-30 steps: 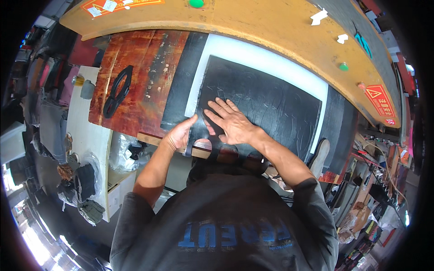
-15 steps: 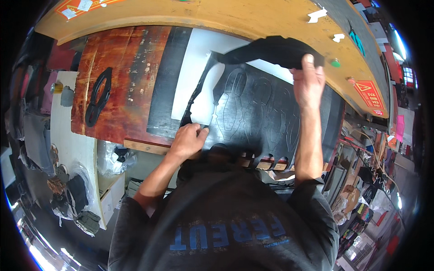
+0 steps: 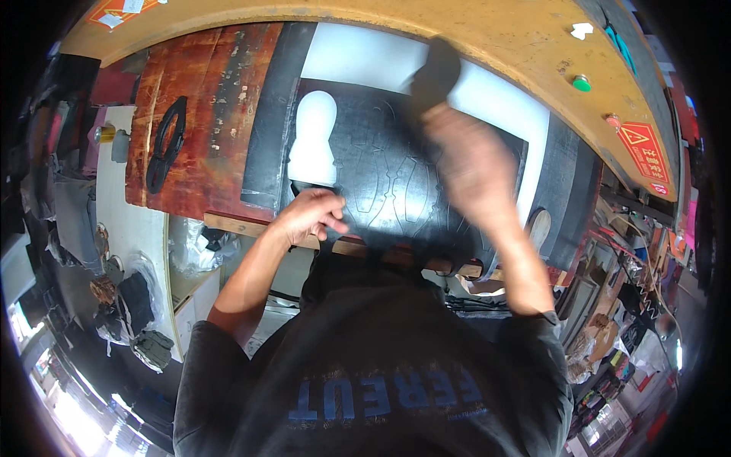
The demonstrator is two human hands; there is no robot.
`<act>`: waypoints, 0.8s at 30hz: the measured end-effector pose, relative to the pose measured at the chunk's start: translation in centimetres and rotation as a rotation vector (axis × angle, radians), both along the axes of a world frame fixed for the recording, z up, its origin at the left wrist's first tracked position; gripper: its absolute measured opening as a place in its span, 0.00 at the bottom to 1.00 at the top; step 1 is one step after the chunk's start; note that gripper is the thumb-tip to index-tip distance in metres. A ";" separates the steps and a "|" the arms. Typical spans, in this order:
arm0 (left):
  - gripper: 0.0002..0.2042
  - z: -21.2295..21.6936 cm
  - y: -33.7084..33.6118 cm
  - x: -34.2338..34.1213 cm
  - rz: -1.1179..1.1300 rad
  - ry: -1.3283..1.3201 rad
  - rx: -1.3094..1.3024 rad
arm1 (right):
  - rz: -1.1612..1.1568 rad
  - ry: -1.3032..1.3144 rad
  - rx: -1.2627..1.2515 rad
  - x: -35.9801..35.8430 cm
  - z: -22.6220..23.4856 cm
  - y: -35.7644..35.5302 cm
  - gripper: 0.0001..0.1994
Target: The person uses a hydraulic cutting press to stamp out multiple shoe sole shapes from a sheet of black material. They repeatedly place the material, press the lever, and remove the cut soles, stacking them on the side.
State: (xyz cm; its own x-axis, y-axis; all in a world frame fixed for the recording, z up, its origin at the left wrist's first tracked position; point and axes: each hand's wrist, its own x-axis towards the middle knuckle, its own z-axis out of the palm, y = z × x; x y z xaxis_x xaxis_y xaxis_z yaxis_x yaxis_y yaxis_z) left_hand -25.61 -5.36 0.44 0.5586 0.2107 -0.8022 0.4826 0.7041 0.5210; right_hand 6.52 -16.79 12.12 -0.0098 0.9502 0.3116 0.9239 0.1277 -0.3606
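A dark, sole-shaped piece (image 3: 438,70) is raised over the far side of the bench, its near end in the grip of my right hand (image 3: 474,164). Motion smears both. My left hand (image 3: 312,215) is at the near edge of a black sheet (image 3: 358,221), its fingers bent and apart, with nothing visible between them. Sole-shaped outlines mark the sheet. On its left side, a sole-shaped opening (image 3: 314,141) shows white, just beyond my left hand. The sheet overlies a white board (image 3: 365,57).
A black sole-shaped cutting die (image 3: 166,145) lies on the worn red-brown board (image 3: 205,114) at left. A yellow machine beam (image 3: 304,9) with a green button (image 3: 582,82) spans the far side. A grey sole-shaped piece (image 3: 539,228) sits beyond my right forearm. Clear plastic bags (image 3: 199,247) hang below.
The black strip between my hands is gone from them. My right hand has moved inward and now lifts a sole-shaped piece. My left hand's fingers have loosened. The view has shifted slightly.
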 end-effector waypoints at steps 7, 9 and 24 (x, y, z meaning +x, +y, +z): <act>0.11 -3.4 2.9 -0.5 0.048 -0.445 -0.601 | 0.320 0.156 -0.158 -9.7 -11.4 -3.1 0.27; 0.11 -2.7 2.8 -0.7 0.019 -0.235 -0.362 | 0.373 0.115 -0.208 -8.8 -11.1 -2.7 0.27; 0.11 1.2 -4.9 9.1 -0.081 -0.053 -0.138 | -0.152 0.500 0.340 4.5 4.9 -1.5 0.17</act>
State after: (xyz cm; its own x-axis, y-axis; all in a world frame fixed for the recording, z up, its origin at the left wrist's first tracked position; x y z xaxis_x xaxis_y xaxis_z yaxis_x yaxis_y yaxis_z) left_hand -16.53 -10.21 1.68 0.6115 0.0534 -0.7894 0.5148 0.7308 0.4482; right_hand 11.05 -18.33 16.97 0.3428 0.7765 0.5288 0.6708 0.1917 -0.7164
